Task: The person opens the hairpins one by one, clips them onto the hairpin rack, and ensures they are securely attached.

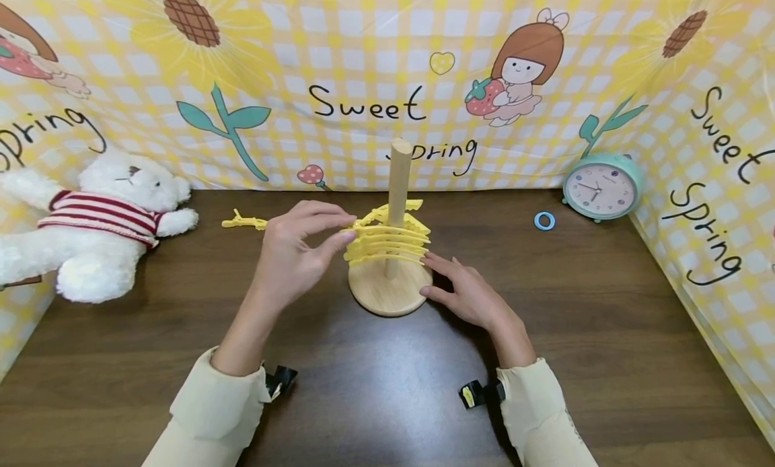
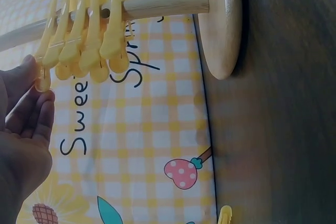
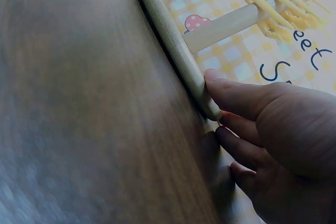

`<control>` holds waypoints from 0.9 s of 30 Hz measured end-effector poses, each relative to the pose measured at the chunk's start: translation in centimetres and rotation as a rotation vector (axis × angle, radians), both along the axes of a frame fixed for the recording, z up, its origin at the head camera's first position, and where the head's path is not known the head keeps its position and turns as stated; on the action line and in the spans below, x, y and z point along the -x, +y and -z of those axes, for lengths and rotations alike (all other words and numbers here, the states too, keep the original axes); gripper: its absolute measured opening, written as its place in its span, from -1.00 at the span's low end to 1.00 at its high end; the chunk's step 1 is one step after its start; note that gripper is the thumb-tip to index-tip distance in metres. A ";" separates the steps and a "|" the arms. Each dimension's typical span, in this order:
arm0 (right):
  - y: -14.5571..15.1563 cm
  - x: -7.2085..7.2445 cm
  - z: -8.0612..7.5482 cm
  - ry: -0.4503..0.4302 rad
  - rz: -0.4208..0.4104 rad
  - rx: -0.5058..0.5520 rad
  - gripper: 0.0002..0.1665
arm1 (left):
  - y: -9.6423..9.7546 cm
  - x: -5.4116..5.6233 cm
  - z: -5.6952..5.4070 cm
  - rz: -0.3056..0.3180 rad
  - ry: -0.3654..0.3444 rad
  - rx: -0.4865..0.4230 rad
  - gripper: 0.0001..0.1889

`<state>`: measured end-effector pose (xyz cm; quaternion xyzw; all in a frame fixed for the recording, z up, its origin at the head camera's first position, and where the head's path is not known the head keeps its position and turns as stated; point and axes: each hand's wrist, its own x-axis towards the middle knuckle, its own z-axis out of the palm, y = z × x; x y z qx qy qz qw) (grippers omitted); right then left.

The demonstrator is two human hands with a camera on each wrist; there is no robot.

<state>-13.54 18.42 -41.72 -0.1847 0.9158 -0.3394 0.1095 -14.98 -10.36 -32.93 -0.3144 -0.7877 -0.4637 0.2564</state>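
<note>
A wooden stand (image 1: 390, 300) with a round base and an upright post (image 1: 399, 174) stands mid-table. Several long yellow hair clips (image 1: 393, 248) sit one above another across the post, their handle ends toward the left. My left hand (image 1: 293, 252) pinches the handle end of the topmost clip (image 2: 43, 80) between thumb and fingers. In the right wrist view, my right hand (image 3: 283, 129) holds the rim of the base (image 3: 178, 51), thumb on its upper face and fingers at the edge. Another yellow clip (image 1: 242, 220) lies on the table behind my left hand.
A white teddy bear (image 1: 103, 218) in a striped shirt lies at the left. A mint-green alarm clock (image 1: 602, 186) stands at the back right, with a blue ring (image 1: 544, 221) beside it. A patterned cloth (image 1: 363, 43) rises behind the wooden table (image 1: 375, 400).
</note>
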 end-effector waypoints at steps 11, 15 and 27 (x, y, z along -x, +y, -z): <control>0.1 0.0 -0.1 0.001 0.007 -0.017 -0.29 | 0.5 -0.1 -0.3 0.012 -0.028 0.019 -0.83; 0.1 0.0 -0.2 0.004 0.004 -0.022 -0.29 | 0.6 -0.1 -0.4 0.016 -0.024 0.030 -0.83; -0.1 0.0 -0.2 -0.001 0.008 -0.026 -0.31 | 0.8 -0.2 -0.3 0.027 0.001 0.054 -0.83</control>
